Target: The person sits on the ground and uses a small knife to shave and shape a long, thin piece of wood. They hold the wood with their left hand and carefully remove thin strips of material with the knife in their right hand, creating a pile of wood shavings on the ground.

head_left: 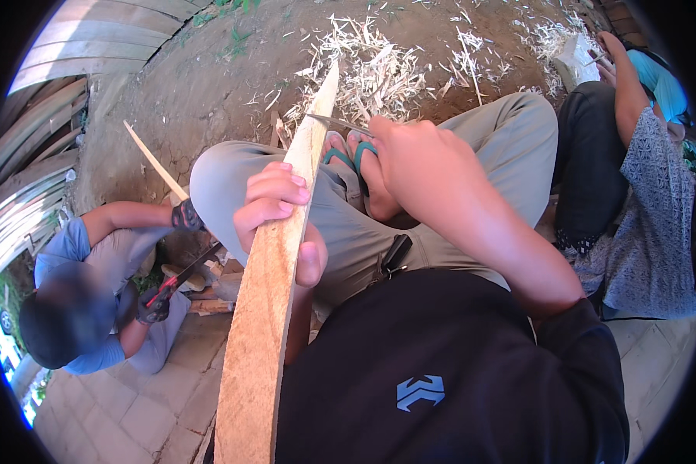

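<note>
1. The left grip is wrapped round the board, fingers curled over its left edge and upper face, thumb at the right edge.
2. The right grip is closed on a knife; the handle is hidden inside the fist. The thin grey blade crosses the board near its tip; whether the edge bites cannot be told.
3. The board slants over the person's lap, in front of the black shirt, its lower end cut off by the picture's edge. It is long, flat and pale yellow, broad below and narrowing to a sharp point. The lower face looks rough and tan, with wavy brown grain near the thumb; the upper part is paler and smoother. A thin side face shows along the right.
4. Under it are grey trousers and green sandals.
5. Beyond the feet, a heap of pale shavings lies on brown dirt.
6. At the left, a co-worker's gloved hand holds a red-handled blade.
</note>
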`<state>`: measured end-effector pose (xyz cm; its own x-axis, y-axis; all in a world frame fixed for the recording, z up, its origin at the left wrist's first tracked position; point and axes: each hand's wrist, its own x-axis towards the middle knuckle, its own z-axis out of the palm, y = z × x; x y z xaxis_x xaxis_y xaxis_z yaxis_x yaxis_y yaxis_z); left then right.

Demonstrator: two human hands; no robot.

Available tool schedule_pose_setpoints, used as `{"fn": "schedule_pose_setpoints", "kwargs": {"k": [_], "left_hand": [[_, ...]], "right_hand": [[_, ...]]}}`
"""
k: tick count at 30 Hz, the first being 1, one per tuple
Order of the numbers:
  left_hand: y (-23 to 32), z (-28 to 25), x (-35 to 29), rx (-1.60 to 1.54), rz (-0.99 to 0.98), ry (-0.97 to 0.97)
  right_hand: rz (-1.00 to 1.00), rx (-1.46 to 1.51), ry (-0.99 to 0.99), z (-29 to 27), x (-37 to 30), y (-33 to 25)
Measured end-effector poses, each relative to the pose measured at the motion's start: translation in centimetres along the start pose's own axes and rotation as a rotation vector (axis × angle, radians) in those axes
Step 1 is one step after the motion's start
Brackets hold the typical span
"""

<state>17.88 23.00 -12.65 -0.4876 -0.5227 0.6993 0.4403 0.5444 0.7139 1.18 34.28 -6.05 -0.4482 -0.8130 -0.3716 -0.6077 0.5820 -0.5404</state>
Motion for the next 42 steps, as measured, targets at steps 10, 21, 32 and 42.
{"fn": "schedule_pose_setpoints", "kwargs": {"k": [10, 21, 32, 42], "left_hand": [[-0.4, 0.4, -0.1, -0.014, -0.003, -0.051], [-0.2, 0.2, -0.1, 0.015, -0.011, 0.062], [0.2, 0.2, -0.2, 0.045, -0.03, 0.012], [0.4, 0.1, -0.2, 0.022, -0.04, 0.004]], "right_hand": [[0.0, -0.027, 0.052, 1.2, -0.3, 0.1], [-0.024, 0.017, 0.007, -0.3, -1.2, -0.6], [-0.05, 0.035, 0.036, 0.6, -1.6, -0.7], [-0.045, -0.037, 0.068, 0.1, -2.7, -1.2]]}}
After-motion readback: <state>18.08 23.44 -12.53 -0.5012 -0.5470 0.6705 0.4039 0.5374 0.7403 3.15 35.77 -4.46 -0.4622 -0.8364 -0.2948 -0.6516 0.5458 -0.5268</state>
